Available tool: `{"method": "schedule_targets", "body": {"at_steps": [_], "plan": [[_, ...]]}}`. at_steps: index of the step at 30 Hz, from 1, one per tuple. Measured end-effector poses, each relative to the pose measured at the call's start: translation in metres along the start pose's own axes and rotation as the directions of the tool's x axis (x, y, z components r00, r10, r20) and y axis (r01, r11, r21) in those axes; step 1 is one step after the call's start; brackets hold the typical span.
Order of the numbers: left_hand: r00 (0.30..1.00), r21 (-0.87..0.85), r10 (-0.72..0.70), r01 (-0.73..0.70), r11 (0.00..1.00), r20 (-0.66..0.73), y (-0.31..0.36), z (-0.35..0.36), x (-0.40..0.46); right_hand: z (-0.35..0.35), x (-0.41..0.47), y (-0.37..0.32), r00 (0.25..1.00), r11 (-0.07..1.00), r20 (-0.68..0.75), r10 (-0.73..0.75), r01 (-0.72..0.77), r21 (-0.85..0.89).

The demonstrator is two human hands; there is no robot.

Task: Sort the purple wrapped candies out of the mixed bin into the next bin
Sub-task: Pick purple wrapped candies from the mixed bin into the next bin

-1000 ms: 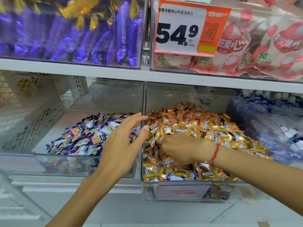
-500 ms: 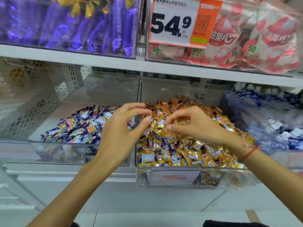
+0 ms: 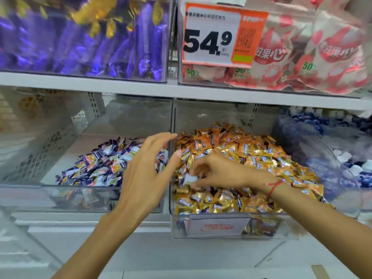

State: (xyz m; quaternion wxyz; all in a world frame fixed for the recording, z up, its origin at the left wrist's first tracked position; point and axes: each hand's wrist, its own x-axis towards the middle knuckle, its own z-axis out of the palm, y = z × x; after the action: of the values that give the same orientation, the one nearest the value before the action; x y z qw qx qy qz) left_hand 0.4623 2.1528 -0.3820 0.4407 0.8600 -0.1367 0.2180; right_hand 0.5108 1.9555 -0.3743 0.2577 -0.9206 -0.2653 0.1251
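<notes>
R hand (image 3: 217, 174) fingers pinch purple candy (image 3: 189, 180) over mixed bin (image 3: 221, 228); L hand (image 3: 145, 178) fingers spread.

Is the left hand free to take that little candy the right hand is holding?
Probably yes. The left hand is open and holds nothing, close beside the purple candy pinched by the right hand, with nothing between them.

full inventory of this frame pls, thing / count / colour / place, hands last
Clear plastic mixed bin: one, lower shelf, centre-right; heaped with gold-orange wrapped candies, too many to count.
Small purple-and-white wrapped candy: one, pinched over the mixed bin.
Clear plastic next bin: one, lower left; holds a pile of purple wrapped candies.
Blue-and-white packets: many, lower right bin.
Purple foil packs: many, upper left.
Pink-red pouches: several, upper right.
Orange-and-white price tag: one, reads 54.9.
Left hand: open, at the divider.
Right hand: pinches the candy.
</notes>
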Motion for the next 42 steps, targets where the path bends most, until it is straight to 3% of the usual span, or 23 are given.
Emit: {"method": "schedule_targets", "body": {"at_steps": [2,4,6,9,11,12,13,15,17,20,22,23,25,27,29,32,35,38,42], "plan": [[0.999,-0.051,-0.007,0.009,0.999,0.034,0.003,0.001,0.000,-0.014,-0.012,-0.007,0.985,0.928,-0.162,0.063,0.002,0.373],[0.999,-0.107,-0.028,0.032,0.994,0.045,0.006,0.003,0.003,-0.022,-0.021,-0.023,0.944,0.813,-0.313,0.102,0.103,0.573],[0.999,-0.185,-0.025,0.033,0.982,0.043,0.008,0.005,0.006,-0.024,-0.026,-0.039,0.918,0.750,-0.388,0.081,0.200,0.630],[0.999,-0.301,-0.017,0.004,0.954,-0.042,0.013,0.005,0.008,-0.024,-0.027,-0.047,0.928,0.723,-0.372,0.037,0.232,0.651],[0.992,-0.357,-0.061,0.018,0.934,-0.109,0.015,0.002,0.008,-0.024,-0.028,-0.038,0.922,0.861,-0.387,0.003,0.194,0.469],[0.987,-0.372,-0.090,0.034,0.928,-0.133,0.014,0.000,0.009,-0.024,-0.027,-0.028,0.917,0.962,-0.393,-0.061,0.159,0.223],[0.982,-0.382,-0.118,0.053,0.923,-0.149,0.013,-0.001,0.011,-0.023,-0.027,-0.017,0.930,0.991,-0.346,-0.129,0.107,-0.081],[0.974,-0.407,-0.164,0.088,0.909,-0.155,0.008,-0.003,0.012,-0.018,-0.023,0.002,0.982,0.839,-0.111,-0.153,0.070,-0.540],[0.972,-0.421,-0.189,0.113,0.900,-0.142,0.006,-0.003,0.012,-0.009,-0.017,0.016,0.990,0.648,0.061,-0.127,0.129,-0.751],[0.974,-0.407,-0.195,0.132,0.904,-0.116,0.005,-0.003,0.010,-0.003,-0.007,0.015,0.982,0.453,0.127,-0.138,0.176,-0.874],[0.978,-0.399,-0.194,0.147,0.905,-0.081,0.005,-0.002,0.009,-0.002,-0.002,0.013,0.978,0.442,0.153,-0.143,0.202,-0.874],[0.978,-0.399,-0.197,0.157,0.903,-0.061,0.005,-0.002,0.009,-0.002,0.000,0.014,0.979,0.497,0.160,-0.128,0.202,-0.844],[0.978,-0.389,-0.205,0.176,0.904,-0.034,0.006,-0.001,0.008,-0.008,0.001,0.020,0.987,0.714,0.143,-0.073,0.152,-0.683],[0.977,-0.371,-0.212,0.189,0.909,-0.021,0.005,-0.001,0.007,-0.016,-0.006,0.022,0.990,0.918,0.138,-0.004,0.059,-0.393],[0.977,-0.375,-0.212,0.190,0.907,-0.018,0.004,-0.001,0.008,-0.024,-0.019,0.015,0.998,0.999,0.059,0.024,-0.021,-0.043],[0.977,-0.367,-0.212,0.194,0.910,-0.008,0.003,0.000,0.010,-0.031,-0.033,-0.006,0.983,0.926,-0.155,0.097,-0.032,0.375],[0.983,-0.378,-0.180,0.172,0.909,0.015,0.008,0.003,0.011,-0.025,-0.028,-0.038,0.944,0.758,-0.295,0.150,0.082,0.648],[0.986,-0.383,-0.168,0.149,0.912,-0.017,0.014,0.007,0.008,-0.016,-0.011,-0.061,0.884,0.738,-0.433,0.173,0.174,0.652],[0.974,-0.398,-0.222,0.187,0.898,-0.042,0.012,0.011,0.005,-0.001,0.012,-0.075,0.856,0.737,-0.484,0.182,0.207,0.643]]}}
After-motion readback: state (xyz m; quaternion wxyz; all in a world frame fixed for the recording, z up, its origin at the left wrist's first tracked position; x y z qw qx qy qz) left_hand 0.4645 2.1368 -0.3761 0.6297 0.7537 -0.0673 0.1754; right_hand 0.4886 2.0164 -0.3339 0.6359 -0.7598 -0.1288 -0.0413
